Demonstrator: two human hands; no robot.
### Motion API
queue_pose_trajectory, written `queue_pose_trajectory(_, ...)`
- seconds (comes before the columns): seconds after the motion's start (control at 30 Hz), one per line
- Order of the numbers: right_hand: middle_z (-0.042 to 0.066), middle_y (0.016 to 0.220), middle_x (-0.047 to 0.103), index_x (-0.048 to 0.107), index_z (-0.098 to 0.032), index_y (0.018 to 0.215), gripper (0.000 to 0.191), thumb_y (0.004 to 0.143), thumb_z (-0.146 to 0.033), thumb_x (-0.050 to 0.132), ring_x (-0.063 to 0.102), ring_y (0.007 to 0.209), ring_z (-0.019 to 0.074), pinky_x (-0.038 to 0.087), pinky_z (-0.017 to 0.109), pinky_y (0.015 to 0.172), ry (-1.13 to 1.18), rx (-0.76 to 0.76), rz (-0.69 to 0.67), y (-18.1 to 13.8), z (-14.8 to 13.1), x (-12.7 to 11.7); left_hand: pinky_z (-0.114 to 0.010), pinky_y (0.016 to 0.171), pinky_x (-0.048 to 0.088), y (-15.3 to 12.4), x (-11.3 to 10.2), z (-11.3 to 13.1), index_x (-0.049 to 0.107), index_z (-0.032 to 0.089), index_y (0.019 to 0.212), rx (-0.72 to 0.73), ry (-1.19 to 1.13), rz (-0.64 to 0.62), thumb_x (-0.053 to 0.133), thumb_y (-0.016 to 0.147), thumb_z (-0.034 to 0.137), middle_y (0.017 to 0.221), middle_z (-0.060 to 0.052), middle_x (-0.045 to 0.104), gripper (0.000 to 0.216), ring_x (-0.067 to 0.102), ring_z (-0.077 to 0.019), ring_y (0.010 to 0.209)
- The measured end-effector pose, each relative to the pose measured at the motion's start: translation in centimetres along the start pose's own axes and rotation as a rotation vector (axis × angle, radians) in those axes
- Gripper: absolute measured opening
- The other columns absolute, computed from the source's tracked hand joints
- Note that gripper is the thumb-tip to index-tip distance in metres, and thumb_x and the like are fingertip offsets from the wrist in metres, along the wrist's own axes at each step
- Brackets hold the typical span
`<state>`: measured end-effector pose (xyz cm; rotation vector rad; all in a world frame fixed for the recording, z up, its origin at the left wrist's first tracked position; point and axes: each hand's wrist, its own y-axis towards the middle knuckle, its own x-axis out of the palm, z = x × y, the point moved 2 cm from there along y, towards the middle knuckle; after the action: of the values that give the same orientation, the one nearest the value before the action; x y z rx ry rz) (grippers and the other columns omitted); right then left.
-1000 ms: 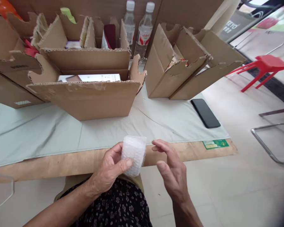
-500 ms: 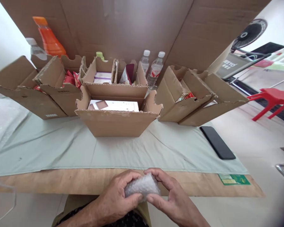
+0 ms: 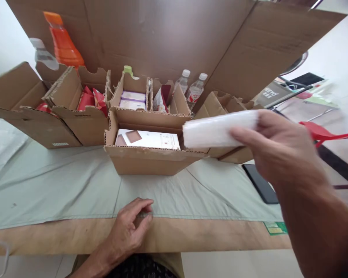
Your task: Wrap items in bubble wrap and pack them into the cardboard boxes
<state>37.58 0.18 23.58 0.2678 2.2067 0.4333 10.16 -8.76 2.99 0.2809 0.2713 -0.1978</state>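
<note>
A whitish bubble-wrap bundle (image 3: 217, 129) is in my right hand (image 3: 281, 143), thumb on the near side, the fingers behind it hidden. The bundle lies nearly level, raised in front of the right end of the front cardboard box (image 3: 150, 160); whether they touch I cannot tell. What the wrap contains, if anything, does not show. Inside that box stands a white carton (image 3: 153, 139) with a brown square printed on it. My left hand (image 3: 133, 224) rests at the table's near edge, fingers curved and apart from the thumb, with nothing in it.
Behind stand more cardboard boxes (image 3: 81, 127) with red packets (image 3: 88, 99) and purple-edged packs (image 3: 132, 99). Bottles, one an orange bottle (image 3: 65, 44), line the tall cardboard panel (image 3: 162, 34). A black phone (image 3: 259, 184) lies on the green cloth (image 3: 84, 189) at the right.
My left hand has let go of the bubble-wrap bundle and moved slightly left. My right hand has carried the bundle up, forward and to the right. The view has shifted a little.
</note>
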Motion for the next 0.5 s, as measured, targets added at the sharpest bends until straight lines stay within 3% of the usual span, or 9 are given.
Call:
queue_pose_trajectory(0.07, 0.012, 0.095, 0.074, 0.070, -0.020, 0.113, 0.038, 0.091, -0.051, 0.065, 0.071, 0.082, 0.0260, 0.055, 0.042, 0.076, -0.271, -0.021, -0.010, 2.2, -0.8, 1.5, -0.026, 0.072, 0.059, 0.0, 0.2, 0.2, 0.071, 0.020, 0.110, 0.085, 0.024, -0.013, 0.059, 0.090, 0.012, 0.086, -0.004, 0.075, 0.024, 0.073, -0.0166, 0.078)
queue_pose_trajectory(0.13, 0.010, 0.088, 0.071, 0.069, -0.020, 0.121, 0.039, 0.089, -0.043, 0.067, 0.071, 0.086, 0.0331, 0.054, 0.050, 0.081, -0.620, -0.033, -0.029, 3.5, -2.0, 2.6, -0.026, 0.072, 0.059, 0.0, 0.1, 0.4, 0.071, 0.020, 0.109, 0.122, 0.038, -0.030, 0.059, 0.089, 0.010, 0.088, -0.004, 0.076, 0.025, 0.073, -0.0168, 0.079)
queue_pose_trajectory(0.23, 0.012, 0.083, 0.069, 0.068, -0.020, 0.125, 0.038, 0.088, -0.032, 0.066, 0.072, 0.091, 0.0433, 0.054, 0.056, 0.079, -0.935, -0.036, -0.194, 4.7, -4.1, 4.3, -0.029, 0.073, 0.059, -0.1, 0.0, 0.4, 0.070, 0.021, 0.108, 0.141, 0.057, -0.046, 0.059, 0.089, 0.009, 0.090, -0.005, 0.077, 0.025, 0.073, -0.0185, 0.081)
queue_pose_trajectory(0.33, 0.014, 0.083, 0.071, 0.072, -0.018, 0.108, 0.024, 0.085, -0.026, 0.066, 0.072, 0.086, 0.0392, 0.053, 0.046, 0.073, -0.977, -0.058, -0.412, 5.5, -5.1, 6.6, -0.031, 0.074, 0.059, -0.2, -0.1, 0.2, 0.070, 0.021, 0.109, 0.152, 0.062, -0.040, 0.059, 0.089, 0.009, 0.092, -0.006, 0.077, 0.026, 0.073, -0.0197, 0.082)
queue_pose_trajectory(0.4, 0.012, 0.081, 0.072, 0.073, -0.019, 0.093, 0.014, 0.085, -0.028, 0.067, 0.071, 0.080, 0.0335, 0.049, 0.039, 0.068, -0.953, -0.077, -0.499, 5.7, -4.9, 7.7, -0.031, 0.075, 0.060, -0.4, -0.1, 0.0, 0.070, 0.021, 0.111, 0.153, 0.048, -0.041, 0.059, 0.089, 0.009, 0.094, -0.007, 0.078, 0.028, 0.074, -0.0204, 0.084)
queue_pose_trajectory(0.5, 0.007, 0.078, 0.072, 0.073, -0.020, 0.087, 0.014, 0.088, -0.030, 0.064, 0.067, 0.071, 0.0247, 0.042, 0.033, 0.062, -0.897, -0.087, -0.589, 5.4, -4.1, 8.1, -0.034, 0.078, 0.060, -0.5, 0.0, -0.1, 0.071, 0.021, 0.112, 0.154, 0.040, -0.059, 0.059, 0.090, 0.009, 0.097, -0.008, 0.078, 0.028, 0.074, -0.0220, 0.087)
